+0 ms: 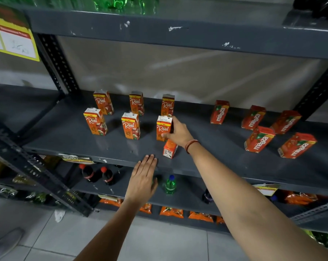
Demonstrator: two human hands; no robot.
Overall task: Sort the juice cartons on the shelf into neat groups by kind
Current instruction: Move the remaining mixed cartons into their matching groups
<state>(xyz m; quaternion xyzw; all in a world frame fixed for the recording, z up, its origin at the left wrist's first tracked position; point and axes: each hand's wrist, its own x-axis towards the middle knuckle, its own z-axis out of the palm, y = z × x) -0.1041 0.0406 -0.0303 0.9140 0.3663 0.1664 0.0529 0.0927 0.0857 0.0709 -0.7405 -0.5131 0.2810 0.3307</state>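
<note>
Orange Real carton [163, 129], near-right of the grid: your right hand [179, 131] grips it, fingers wrapped round its side. Left hand [143, 178] lies flat on the shelf [65, 136] lip, fingers together. Next, square it, then deal with the toppled carton [169, 149] beside it.

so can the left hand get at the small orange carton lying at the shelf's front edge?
Probably yes. The left hand rests open on the shelf edge, just left of the small orange carton, with bare shelf between. Only the right hand, on a Real carton, crowds from behind.
</note>
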